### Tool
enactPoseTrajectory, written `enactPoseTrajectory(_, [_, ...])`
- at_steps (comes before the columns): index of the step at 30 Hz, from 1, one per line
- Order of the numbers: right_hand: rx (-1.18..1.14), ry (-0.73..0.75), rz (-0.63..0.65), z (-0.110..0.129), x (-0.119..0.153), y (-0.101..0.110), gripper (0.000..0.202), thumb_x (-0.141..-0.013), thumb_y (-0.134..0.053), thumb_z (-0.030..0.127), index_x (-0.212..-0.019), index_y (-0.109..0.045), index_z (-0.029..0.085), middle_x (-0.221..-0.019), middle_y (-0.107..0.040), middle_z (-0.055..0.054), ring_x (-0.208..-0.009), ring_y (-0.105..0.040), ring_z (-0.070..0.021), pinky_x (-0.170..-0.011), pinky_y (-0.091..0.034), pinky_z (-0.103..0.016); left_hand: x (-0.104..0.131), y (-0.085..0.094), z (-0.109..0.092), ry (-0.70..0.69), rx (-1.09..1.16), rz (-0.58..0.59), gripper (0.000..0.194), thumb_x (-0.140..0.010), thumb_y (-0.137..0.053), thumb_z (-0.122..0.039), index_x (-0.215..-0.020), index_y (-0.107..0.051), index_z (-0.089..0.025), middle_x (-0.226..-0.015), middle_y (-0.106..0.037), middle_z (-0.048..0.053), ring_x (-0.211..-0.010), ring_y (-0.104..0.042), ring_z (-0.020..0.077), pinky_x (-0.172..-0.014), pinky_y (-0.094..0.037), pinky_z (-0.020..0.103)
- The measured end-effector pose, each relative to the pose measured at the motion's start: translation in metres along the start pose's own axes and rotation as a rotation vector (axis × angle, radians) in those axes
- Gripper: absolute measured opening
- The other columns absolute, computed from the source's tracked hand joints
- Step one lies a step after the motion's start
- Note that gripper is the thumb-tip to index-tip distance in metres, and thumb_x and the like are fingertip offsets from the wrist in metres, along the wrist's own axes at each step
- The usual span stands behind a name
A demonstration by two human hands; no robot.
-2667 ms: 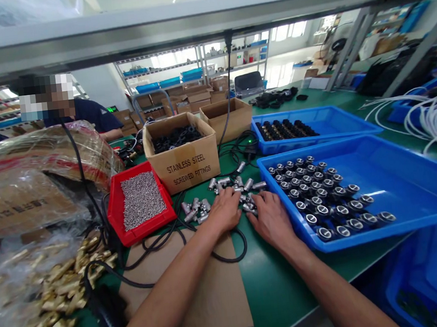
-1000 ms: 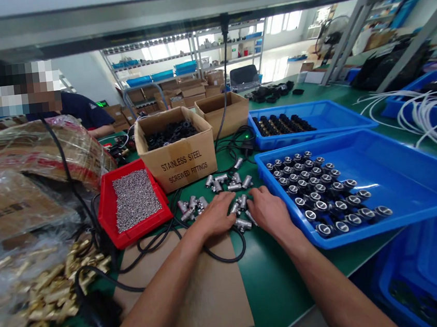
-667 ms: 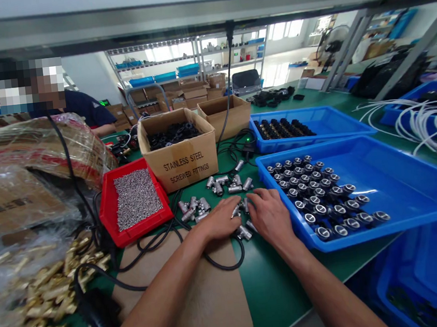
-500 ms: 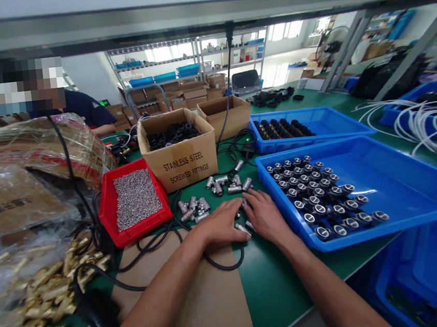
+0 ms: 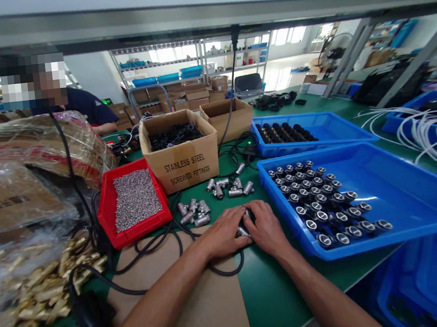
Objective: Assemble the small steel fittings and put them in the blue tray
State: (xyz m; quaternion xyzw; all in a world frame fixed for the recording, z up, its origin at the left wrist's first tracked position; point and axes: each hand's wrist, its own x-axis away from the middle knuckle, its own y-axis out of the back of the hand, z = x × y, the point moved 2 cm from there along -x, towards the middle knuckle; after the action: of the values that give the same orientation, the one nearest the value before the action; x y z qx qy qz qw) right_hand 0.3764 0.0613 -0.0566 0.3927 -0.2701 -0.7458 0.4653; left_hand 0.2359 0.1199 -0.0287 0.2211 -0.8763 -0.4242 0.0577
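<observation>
My left hand [image 5: 225,230] and my right hand [image 5: 265,227] meet at the middle of the green table [image 5: 267,293]. Between them are a few small silver metal fittings [image 5: 242,230], partly hidden by the fingers, which are curled round them from both sides. Just beyond the hands lie loose silver fittings [image 5: 235,192], with another small group [image 5: 202,220] to the left. A blue tray [image 5: 412,190] on the right holds rows of black parts with silver round tops [image 5: 321,216].
A red bin [image 5: 106,206] of tiny metal pieces and a cardboard box [image 5: 187,164] of black parts stand at left. Brass fittings [image 5: 38,307], a black cable [image 5: 127,285] and a brown sheet [image 5: 207,320] lie nearer. A person [image 5: 87,107] sits across the table; a shelf [image 5: 202,9] crosses overhead.
My hands have drawn closer together, closing round the small fittings between them. The view has shifted slightly.
</observation>
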Motion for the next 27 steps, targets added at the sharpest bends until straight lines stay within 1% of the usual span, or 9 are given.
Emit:
enactPoseTrajectory(7, [-0.080,-0.020,-0.027,-0.007,-0.002,-0.002,0.020,-0.087,-0.049,0.020,-0.100,-0.064,0.019,-0.100,-0.062,-0.009,-0.100,-0.055,-0.0243,-0.093,-0.044,-0.041,-0.003,0.005,0.002,0.021,-0.058,-0.037,0.072,-0.074,-0.072,-0.033,-0.138,-0.041,-0.019,-0.143,-0.046,0.011,-0.132,-0.041,0.0259,-0.112,-0.035,0.040])
enactPoseTrajectory(9, [-0.113,-0.051,-0.060,-0.009,-0.004,-0.001,0.020,-0.088,-0.049,0.023,-0.098,-0.065,0.018,-0.106,-0.061,-0.011,-0.105,-0.056,-0.0246,-0.096,-0.044,-0.042,-0.007,0.012,0.007,0.080,-0.113,-0.109,0.061,-0.080,-0.066,-0.033,-0.135,-0.044,-0.017,-0.142,-0.046,0.012,-0.133,-0.040,0.0255,-0.113,-0.032,0.040])
enactPoseTrajectory(11, [-0.110,-0.084,-0.107,-0.009,-0.009,0.000,0.021,-0.088,-0.049,0.026,-0.096,-0.066,0.016,-0.117,-0.057,-0.014,-0.114,-0.054,-0.0264,-0.100,-0.043,-0.043,-0.014,0.021,0.014,0.169,-0.182,-0.206,0.044,-0.089,-0.052,-0.026,-0.131,-0.046,-0.017,-0.141,-0.045,0.012,-0.133,-0.037,0.0256,-0.114,-0.029,0.043])
enactPoseTrajectory(12, [-0.095,-0.101,-0.124,-0.008,-0.012,0.001,0.022,-0.088,-0.050,0.026,-0.099,-0.066,0.016,-0.124,-0.054,-0.015,-0.117,-0.052,-0.0276,-0.101,-0.043,-0.044,-0.017,0.025,0.018,0.214,-0.215,-0.245,0.039,-0.090,-0.047,-0.021,-0.129,-0.046,-0.018,-0.139,-0.046,0.013,-0.133,-0.036,0.0261,-0.113,-0.029,0.045])
enactPoseTrajectory(14, [-0.049,-0.133,-0.127,-0.007,-0.020,0.001,0.032,-0.086,-0.050,0.025,-0.113,-0.061,0.014,-0.136,-0.046,-0.017,-0.121,-0.051,-0.0296,-0.100,-0.045,-0.045,-0.026,0.032,0.027,0.296,-0.271,-0.280,0.035,-0.088,-0.049,-0.017,-0.123,-0.048,-0.018,-0.133,-0.049,0.013,-0.129,-0.040,0.0282,-0.110,-0.031,0.047])
enactPoseTrajectory(16, [-0.001,-0.148,-0.112,-0.007,-0.028,0.000,0.049,-0.084,-0.049,0.020,-0.132,-0.049,0.012,-0.146,-0.037,-0.018,-0.123,-0.051,-0.0309,-0.099,-0.047,-0.046,-0.034,0.035,0.036,0.365,-0.312,-0.276,0.034,-0.083,-0.056,-0.017,-0.116,-0.051,-0.018,-0.126,-0.052,0.014,-0.124,-0.044,0.0297,-0.106,-0.036,0.046])
enactPoseTrajectory(18, [0.036,-0.126,-0.101,-0.008,-0.036,-0.002,0.059,-0.083,-0.047,0.016,-0.141,-0.040,0.010,-0.150,-0.033,-0.019,-0.128,-0.047,-0.0318,-0.101,-0.045,-0.046,-0.039,0.036,0.042,0.422,-0.338,-0.265,0.032,-0.080,-0.060,-0.018,-0.111,-0.052,-0.017,-0.122,-0.054,0.015,-0.119,-0.048,0.0301,-0.101,-0.039,0.044])
enactPoseTrajectory(22, [0.009,-0.069,-0.081,-0.017,-0.046,-0.009,0.058,-0.081,-0.046,0.012,-0.138,-0.045,0.013,-0.146,-0.040,-0.015,-0.132,-0.043,-0.0286,-0.108,-0.040,-0.044,-0.042,0.032,0.045,0.480,-0.347,-0.249,0.030,-0.079,-0.062,-0.022,-0.105,-0.050,-0.019,-0.114,-0.056,0.014,-0.109,-0.056,0.0295,-0.092,-0.045,0.041])
enactPoseTrajectory(27, [-0.118,-0.103,-0.154,-0.029,-0.047,-0.013,0.053,-0.080,-0.048,0.012,-0.133,-0.049,0.013,-0.134,-0.048,-0.016,-0.124,-0.050,-0.0270,-0.104,-0.044,-0.044,-0.044,0.027,0.044,0.462,-0.284,-0.235,0.030,-0.075,-0.065,-0.023,-0.100,-0.049,-0.021,-0.105,-0.060,0.009,-0.100,-0.060,0.0284,-0.086,-0.047,0.039])
